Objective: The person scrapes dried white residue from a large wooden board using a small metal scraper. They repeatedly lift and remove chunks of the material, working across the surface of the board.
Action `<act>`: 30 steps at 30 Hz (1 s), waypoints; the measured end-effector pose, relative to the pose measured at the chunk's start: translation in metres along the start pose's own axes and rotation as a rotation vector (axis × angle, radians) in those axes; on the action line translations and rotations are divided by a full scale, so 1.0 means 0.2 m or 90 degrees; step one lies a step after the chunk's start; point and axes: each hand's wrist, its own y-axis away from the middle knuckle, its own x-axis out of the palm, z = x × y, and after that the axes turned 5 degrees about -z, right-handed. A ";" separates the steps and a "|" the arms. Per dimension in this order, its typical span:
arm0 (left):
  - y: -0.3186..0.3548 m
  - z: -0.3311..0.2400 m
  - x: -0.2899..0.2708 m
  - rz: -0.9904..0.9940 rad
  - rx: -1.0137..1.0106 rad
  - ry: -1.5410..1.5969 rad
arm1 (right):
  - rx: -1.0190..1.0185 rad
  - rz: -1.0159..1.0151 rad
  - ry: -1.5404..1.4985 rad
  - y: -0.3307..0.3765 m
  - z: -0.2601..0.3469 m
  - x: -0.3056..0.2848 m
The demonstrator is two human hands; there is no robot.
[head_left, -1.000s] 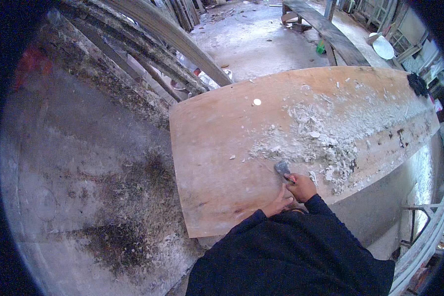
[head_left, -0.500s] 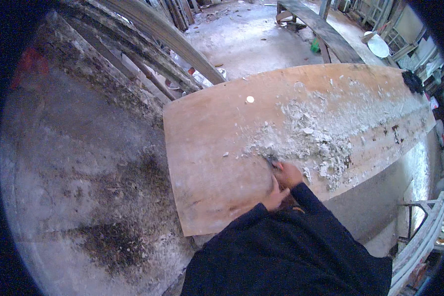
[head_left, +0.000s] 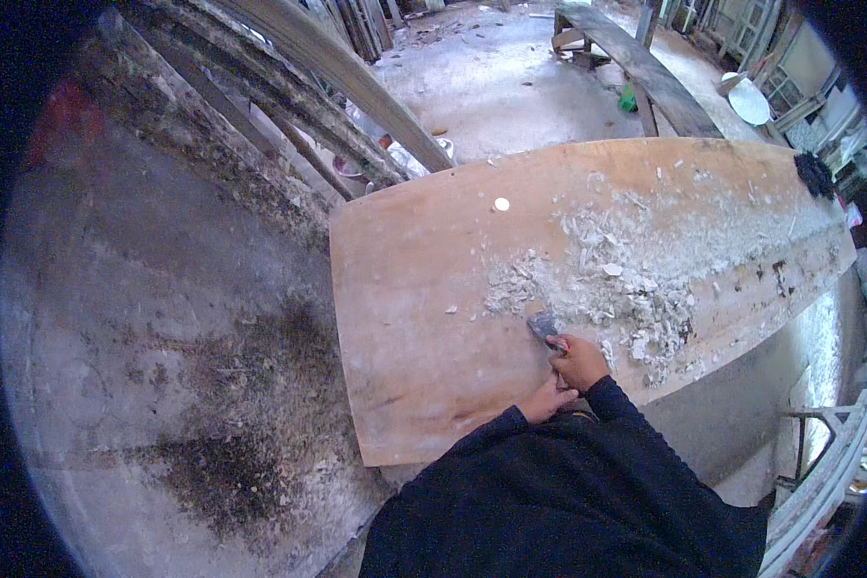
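My right hand (head_left: 582, 361) is closed round the handle of a putty knife (head_left: 541, 325). Its broad grey blade points away from me, just over the wooden board (head_left: 404, 318) and short of a heap of pale scrapings (head_left: 515, 281). Directly below, my left hand (head_left: 546, 401) is closed at the lower end of the handle, touching my right hand; its fingers are partly hidden. More white flakes (head_left: 635, 289) lie thickly across the middle of the board. A small round white piece (head_left: 502, 204) sits by itself toward the far edge.
A dark tangled clump (head_left: 815, 175) lies at the board's far right end. Timber beams (head_left: 332, 82) lean at the upper left, close to the board. Beyond stands a narrow bench (head_left: 645, 72). A pale slatted frame (head_left: 828, 482) is at lower right; stained concrete floor (head_left: 144, 385) lies left.
Both hands have come back slightly toward me with the putty knife, and its blade has drawn away from the scrapings. The whole view has shifted a little.
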 end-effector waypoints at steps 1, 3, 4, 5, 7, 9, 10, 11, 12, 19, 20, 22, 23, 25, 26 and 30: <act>0.01 -0.03 0.00 0.006 -0.026 -0.048 | 0.006 0.018 -0.025 0.00 0.01 -0.02; 0.07 -0.19 0.01 0.012 -0.077 -0.146 | 0.012 0.055 -0.080 0.03 0.08 -0.08; 0.09 -0.22 0.01 0.020 -0.094 -0.151 | -0.003 0.057 -0.053 0.03 0.08 -0.07; 0.10 -0.25 0.02 0.028 -0.111 -0.154 | -0.019 0.059 -0.025 0.03 0.06 -0.05; 0.11 -0.24 0.00 -0.012 -0.102 -0.108 | -0.045 0.029 -0.017 -0.02 0.07 0.02; 0.05 -0.12 -0.01 -0.089 -0.056 -0.008 | -0.047 -0.041 -0.051 -0.19 0.11 0.10; 0.02 -0.10 0.01 -0.070 -0.004 0.013 | -0.052 -0.066 -0.050 -0.33 0.11 0.13; -0.02 -0.11 0.01 -0.056 0.051 0.032 | -0.064 -0.089 -0.052 -0.45 0.12 0.14; -0.02 -0.12 -0.02 -0.054 0.112 0.046 | -0.039 -0.040 -0.061 -0.49 0.17 0.11; 0.12 -0.19 -0.12 -0.126 -0.026 0.116 | -0.091 0.095 -0.141 -0.20 0.16 -0.05; 0.16 -0.27 -0.08 -0.101 -0.074 0.132 | -0.076 0.093 -0.122 -0.15 0.13 -0.03; 0.17 -0.26 -0.06 -0.065 -0.110 0.121 | -0.052 0.090 -0.083 -0.10 0.08 0.01; 0.14 -0.20 -0.08 -0.050 -0.100 0.090 | -0.103 0.084 -0.053 -0.12 0.04 0.05; 0.11 -0.15 -0.08 -0.057 -0.063 -0.028 | -0.159 0.072 -0.011 -0.14 -0.01 0.08; 0.11 -0.18 -0.06 -0.078 -0.034 -0.115 | -0.166 0.067 0.000 -0.13 -0.01 0.08; 0.07 -0.12 -0.08 -0.095 0.001 -0.199 | -0.034 0.054 0.050 -0.04 0.12 0.04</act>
